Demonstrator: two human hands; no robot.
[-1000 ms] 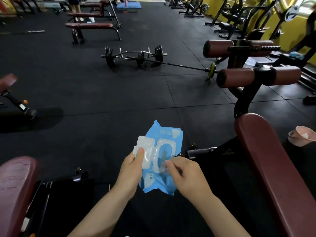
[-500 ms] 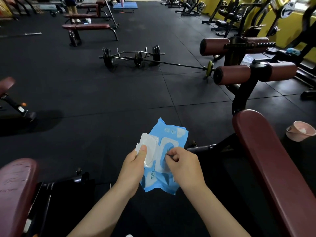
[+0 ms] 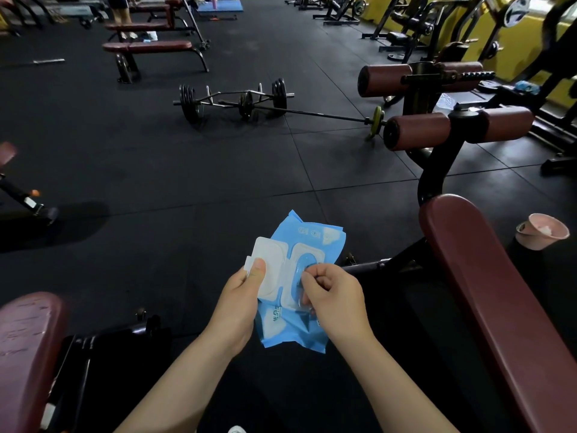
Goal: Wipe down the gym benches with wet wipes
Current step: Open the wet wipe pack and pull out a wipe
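A blue pack of wet wipes point(image 3: 312, 242) is held in front of me, its white flip lid point(image 3: 271, 260) swung open to the left. My left hand point(image 3: 240, 295) grips the pack's left side, thumb pressed on the lid. My right hand point(image 3: 334, 295) has its fingertips pinched at the pack's opening; whether a wipe is between them is hidden. A maroon padded bench point(image 3: 499, 314) runs along my right, and another maroon bench pad point(image 3: 25, 345) sits at lower left.
Maroon leg rollers point(image 3: 418, 134) on a black frame stand beyond the right bench. A pink bowl point(image 3: 541, 234) lies on the floor at right. A loaded barbell point(image 3: 237, 101) lies on the black rubber floor ahead, with flat benches point(image 3: 146, 46) and a person's legs farther back.
My right fingers have moved from the pack's lower edge up into its opening and closed together there. Both hands with the pack have drifted slightly right.
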